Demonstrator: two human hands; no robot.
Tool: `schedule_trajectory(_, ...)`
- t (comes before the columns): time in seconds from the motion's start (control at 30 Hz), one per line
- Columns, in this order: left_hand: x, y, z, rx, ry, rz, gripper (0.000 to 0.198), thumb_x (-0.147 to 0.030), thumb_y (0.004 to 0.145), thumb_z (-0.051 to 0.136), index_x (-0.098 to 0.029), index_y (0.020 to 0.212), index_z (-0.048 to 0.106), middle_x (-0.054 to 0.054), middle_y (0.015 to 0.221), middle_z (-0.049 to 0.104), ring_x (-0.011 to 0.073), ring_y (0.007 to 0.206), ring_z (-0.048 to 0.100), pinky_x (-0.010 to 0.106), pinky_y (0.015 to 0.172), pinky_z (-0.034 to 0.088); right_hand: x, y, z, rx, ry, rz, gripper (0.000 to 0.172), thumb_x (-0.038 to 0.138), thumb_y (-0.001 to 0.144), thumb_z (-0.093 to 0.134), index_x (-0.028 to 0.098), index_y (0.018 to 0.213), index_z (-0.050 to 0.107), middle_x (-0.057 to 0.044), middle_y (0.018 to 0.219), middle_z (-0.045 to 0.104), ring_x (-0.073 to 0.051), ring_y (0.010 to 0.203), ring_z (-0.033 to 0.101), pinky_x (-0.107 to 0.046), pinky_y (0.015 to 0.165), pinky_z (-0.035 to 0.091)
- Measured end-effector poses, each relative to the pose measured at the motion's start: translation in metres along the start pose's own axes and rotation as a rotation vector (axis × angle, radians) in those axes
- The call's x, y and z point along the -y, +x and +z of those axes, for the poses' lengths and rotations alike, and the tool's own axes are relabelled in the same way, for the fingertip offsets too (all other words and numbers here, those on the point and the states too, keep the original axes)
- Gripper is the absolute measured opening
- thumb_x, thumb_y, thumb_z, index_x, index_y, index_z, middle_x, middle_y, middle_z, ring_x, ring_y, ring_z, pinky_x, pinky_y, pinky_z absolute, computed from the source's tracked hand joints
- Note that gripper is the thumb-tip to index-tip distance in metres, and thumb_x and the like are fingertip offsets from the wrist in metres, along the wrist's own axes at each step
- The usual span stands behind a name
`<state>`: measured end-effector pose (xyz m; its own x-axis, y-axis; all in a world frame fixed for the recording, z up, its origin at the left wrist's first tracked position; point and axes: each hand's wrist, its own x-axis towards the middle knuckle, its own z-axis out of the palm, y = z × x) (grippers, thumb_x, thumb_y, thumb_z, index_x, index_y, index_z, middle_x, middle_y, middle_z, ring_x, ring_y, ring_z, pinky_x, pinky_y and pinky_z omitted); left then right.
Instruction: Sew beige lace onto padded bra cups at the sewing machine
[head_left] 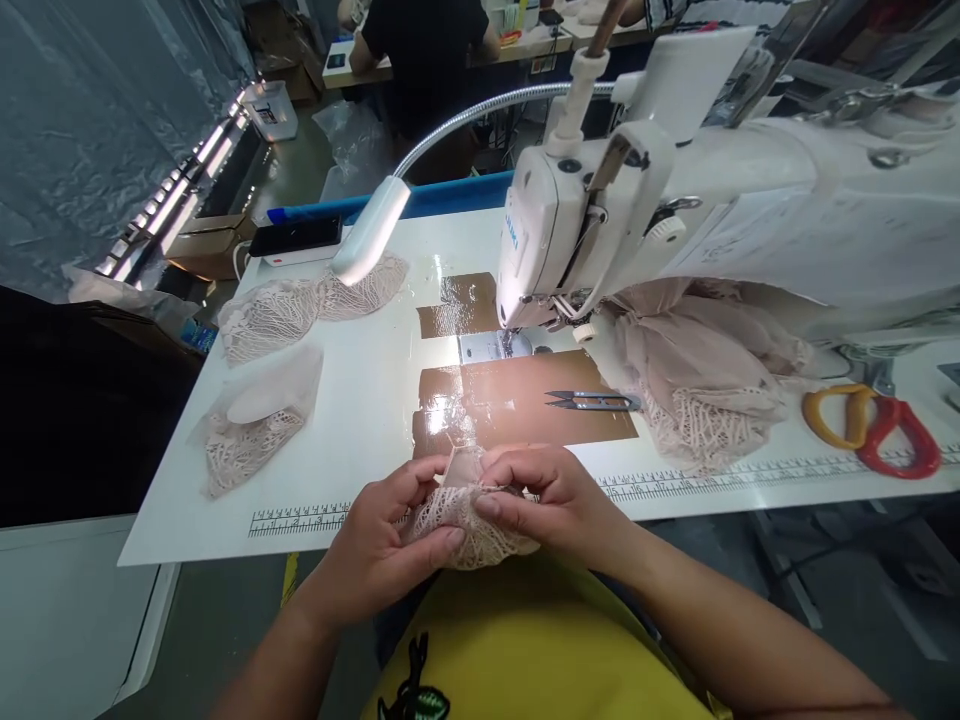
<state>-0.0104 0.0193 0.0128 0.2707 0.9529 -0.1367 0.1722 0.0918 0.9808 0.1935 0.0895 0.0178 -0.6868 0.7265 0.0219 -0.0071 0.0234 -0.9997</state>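
Note:
Between my two hands, at the table's front edge, is a small beige lace piece (480,535) with a sheer fabric part at its top. My left hand (401,525) grips its left side, thumb lying across the lace. On the other side my right hand (544,500) pinches the upper edge between thumb and forefinger. Just beyond the hands, thread snips (592,400) lie on brown tape (502,395) stuck to the table. The sewing machine's (544,240) needle area stands farther back, lit by a lamp (373,230) on a bendable neck.
More beige lace pieces (270,320) lie at the left, one with a smooth pad (262,395). Beige fabric (705,370) is bunched under the machine arm. Scissors with red and yellow handles (900,437) lie at the right. A phone (296,237) rests at the back left; a person (424,60) sits beyond.

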Motion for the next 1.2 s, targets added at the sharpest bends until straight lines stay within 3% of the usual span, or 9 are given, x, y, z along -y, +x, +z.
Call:
schedule_trajectory(0.2,-0.005,-0.003,-0.006,0.086,0.175,0.131,0.043,-0.02,0.088,0.056,-0.026,0.13,0.05,0.003,0.113,0.064,0.0176,0.094,0.061,0.03,0.092,0.046,-0.009,0.004,0.003,-0.121,0.001,-0.064,0.014,0.024,0.083,0.064,0.017,0.071,0.062,-0.004,0.083,0.067,-0.015,0.078,0.061,-0.026,0.068,0.047)
schedule_trajectory(0.33,-0.006,-0.004,-0.01,-0.005,0.313,0.147,0.05,-0.022,0.079,0.07,-0.03,0.125,0.051,-0.001,0.113,0.064,0.016,0.097,0.06,0.023,0.085,0.046,-0.012,0.003,0.008,-0.172,0.006,0.01,0.017,0.026,0.082,0.064,0.018,0.068,0.058,-0.001,0.073,0.063,-0.013,0.066,0.057,-0.024,0.058,0.043)
schedule_trajectory(0.43,-0.005,-0.002,-0.01,-0.074,0.356,0.124,0.034,-0.022,0.082,0.067,-0.027,0.114,0.056,-0.003,0.096,0.065,0.0109,0.08,0.059,0.019,0.073,0.045,-0.011,0.001,0.01,-0.189,-0.031,0.05,0.018,0.029,0.08,0.064,0.017,0.068,0.057,-0.002,0.07,0.062,-0.014,0.064,0.056,-0.025,0.056,0.042)
schedule_trajectory(0.53,-0.005,0.002,-0.01,-0.102,0.331,0.141,0.016,-0.02,0.088,0.058,-0.025,0.103,0.059,-0.005,0.081,0.06,0.0086,0.07,0.053,0.018,0.066,0.043,-0.011,0.0,0.01,-0.202,-0.073,0.069,0.019,0.03,0.079,0.064,0.017,0.067,0.057,-0.002,0.065,0.061,-0.014,0.06,0.055,-0.024,0.053,0.04)
schedule_trajectory(0.7,-0.008,0.01,-0.009,-0.06,0.257,0.152,0.026,-0.024,0.083,0.066,-0.025,0.108,0.059,-0.002,0.095,0.063,0.0119,0.084,0.057,0.021,0.076,0.044,-0.01,-0.001,0.01,-0.197,-0.147,0.059,0.02,0.03,0.079,0.063,0.016,0.065,0.058,0.001,0.055,0.056,-0.01,0.05,0.047,-0.022,0.045,0.032)
schedule_trajectory(0.83,-0.01,0.015,-0.004,0.0,0.251,0.127,0.01,-0.022,0.087,0.06,-0.021,0.097,0.062,-0.002,0.083,0.063,0.0106,0.073,0.056,0.02,0.067,0.043,-0.011,-0.001,0.011,-0.191,-0.192,0.035,0.017,0.027,0.078,0.062,0.016,0.065,0.06,0.003,0.053,0.054,-0.008,0.048,0.045,-0.021,0.045,0.03)
schedule_trajectory(0.93,-0.009,0.018,0.0,0.016,0.191,0.101,0.01,-0.024,0.09,0.055,-0.019,0.092,0.063,0.0,0.08,0.062,0.0112,0.071,0.054,0.021,0.064,0.042,-0.012,-0.001,0.01,-0.161,-0.199,0.033,0.016,0.025,0.079,0.061,0.016,0.066,0.06,0.003,0.053,0.053,-0.008,0.048,0.044,-0.02,0.045,0.031)
schedule_trajectory(1.07,-0.004,0.018,0.002,0.002,0.054,0.049,0.015,-0.027,0.092,0.053,-0.018,0.086,0.062,-0.001,0.072,0.056,0.0096,0.064,0.048,0.021,0.059,0.038,-0.014,0.0,0.001,-0.101,-0.183,0.041,0.013,0.026,0.082,0.061,0.016,0.075,0.063,0.001,0.063,0.059,-0.009,0.056,0.05,-0.02,0.051,0.038)
schedule_trajectory(1.2,0.0,0.016,0.002,-0.064,-0.001,0.009,0.017,-0.03,0.091,0.054,-0.017,0.083,0.06,-0.002,0.071,0.05,0.0095,0.064,0.044,0.021,0.059,0.036,-0.012,0.001,-0.01,-0.096,-0.058,0.028,0.02,0.031,0.087,0.06,0.017,0.101,0.062,-0.005,0.092,0.067,-0.014,0.079,0.061,-0.026,0.07,0.049)
